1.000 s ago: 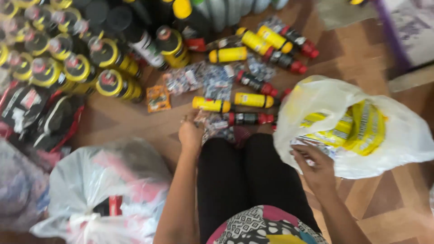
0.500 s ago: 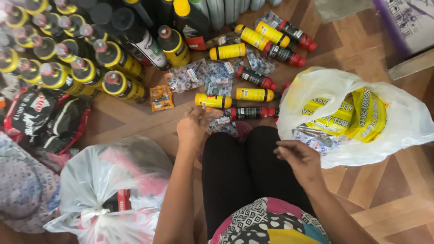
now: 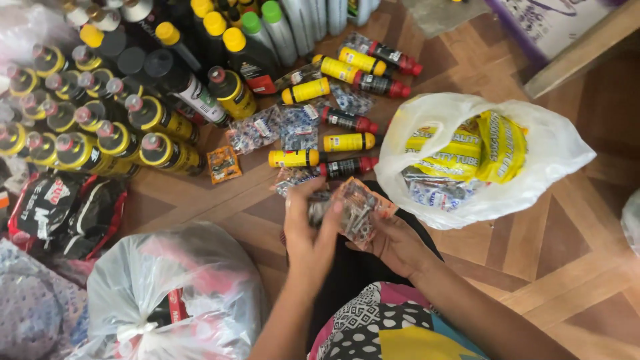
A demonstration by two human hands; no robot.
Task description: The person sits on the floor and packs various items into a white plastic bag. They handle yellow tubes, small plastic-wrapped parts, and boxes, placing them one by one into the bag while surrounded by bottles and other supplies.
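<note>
While both hands meet, left hand (image 3: 313, 230) and right hand (image 3: 393, 243) fingers close on small clear packets (image 3: 353, 210) — beside white bag (image 3: 553, 157).

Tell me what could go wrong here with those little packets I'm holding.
The small clear packets of metal parts are pinched loosely between the left hand and right hand; one might slip onto the lap. The open white bag beside you slumps and could spill its yellow packs.

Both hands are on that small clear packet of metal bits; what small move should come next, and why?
Probably set the clear packet down among the small packets on the wooden floor: left hand and right hand both hold it over the lap, and similar ones already lie there.
</note>
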